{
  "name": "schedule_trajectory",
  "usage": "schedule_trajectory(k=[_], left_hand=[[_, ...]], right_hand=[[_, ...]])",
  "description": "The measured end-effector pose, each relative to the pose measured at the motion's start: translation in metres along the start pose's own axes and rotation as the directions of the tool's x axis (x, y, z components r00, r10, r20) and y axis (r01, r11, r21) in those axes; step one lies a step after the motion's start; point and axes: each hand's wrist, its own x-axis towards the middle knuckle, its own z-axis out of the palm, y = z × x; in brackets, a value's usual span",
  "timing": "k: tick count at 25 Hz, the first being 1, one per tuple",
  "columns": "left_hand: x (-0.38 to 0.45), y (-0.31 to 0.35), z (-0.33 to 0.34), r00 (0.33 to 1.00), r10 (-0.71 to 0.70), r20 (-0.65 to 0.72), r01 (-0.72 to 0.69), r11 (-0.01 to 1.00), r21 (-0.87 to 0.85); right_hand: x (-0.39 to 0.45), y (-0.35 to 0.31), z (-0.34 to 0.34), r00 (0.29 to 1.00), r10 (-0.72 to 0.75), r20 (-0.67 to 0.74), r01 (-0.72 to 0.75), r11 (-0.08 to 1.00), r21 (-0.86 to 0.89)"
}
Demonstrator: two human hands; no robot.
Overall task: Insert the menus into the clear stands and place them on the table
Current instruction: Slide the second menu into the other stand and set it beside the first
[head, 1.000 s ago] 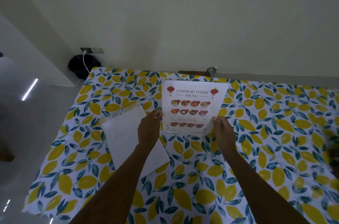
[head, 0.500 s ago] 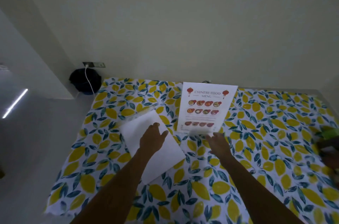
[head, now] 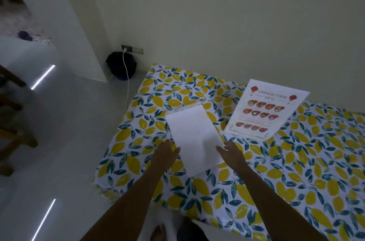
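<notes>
A "Chinese Food Menu" sheet in a clear stand (head: 264,110) stands upright on the lemon-print tablecloth (head: 296,161), to the right of centre. A blank white sheet (head: 194,139) lies flat on the cloth, with the edge of a clear stand (head: 183,108) showing just beyond its far end. My left hand (head: 165,155) rests at the sheet's left edge, fingers apart. My right hand (head: 231,153) is at the sheet's right edge, fingers spread and touching it. Neither hand holds anything.
The table's left edge (head: 110,154) drops to a pale floor. A black bin (head: 120,66) sits by the wall with a white cable (head: 127,86) running from a socket. Wooden furniture (head: 11,128) stands at far left. My feet (head: 158,231) show below the near edge.
Both hands left the standing menu and moved left to the white sheet. The camera view swung left, so the menu now sits to the right.
</notes>
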Motion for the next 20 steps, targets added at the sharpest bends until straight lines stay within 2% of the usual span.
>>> schedule_trajectory(k=[3, 7, 11, 15, 17, 20], left_hand=[[0.006, -0.005, 0.005, 1.000, -0.012, 0.011, 0.013, 0.998, -0.054], [0.017, 0.003, 0.005, 0.995, -0.086, -0.042, 0.079, 0.986, -0.150], [0.038, 0.016, 0.010, 0.995, -0.074, -0.067, 0.067, 0.993, -0.101], [0.047, 0.017, 0.014, 0.992, -0.090, -0.085, 0.079, 0.990, -0.119], [0.046, 0.011, 0.010, 0.993, -0.097, -0.066, 0.084, 0.981, -0.173], [0.044, 0.004, -0.003, 0.997, -0.079, 0.012, 0.079, 0.963, -0.259]], right_hand=[[0.019, -0.005, 0.010, 1.000, -0.017, 0.027, 0.018, 0.998, -0.055], [0.049, -0.009, 0.019, 0.999, -0.041, -0.020, 0.037, 0.983, -0.181], [0.063, -0.004, 0.033, 0.993, -0.072, -0.090, 0.041, 0.950, -0.310], [0.063, -0.004, 0.023, 0.999, -0.003, -0.034, -0.005, 0.974, -0.226], [0.057, 0.001, 0.017, 0.998, -0.061, 0.011, 0.062, 0.981, -0.184], [0.049, 0.018, 0.014, 0.989, -0.146, 0.008, 0.145, 0.976, -0.163]])
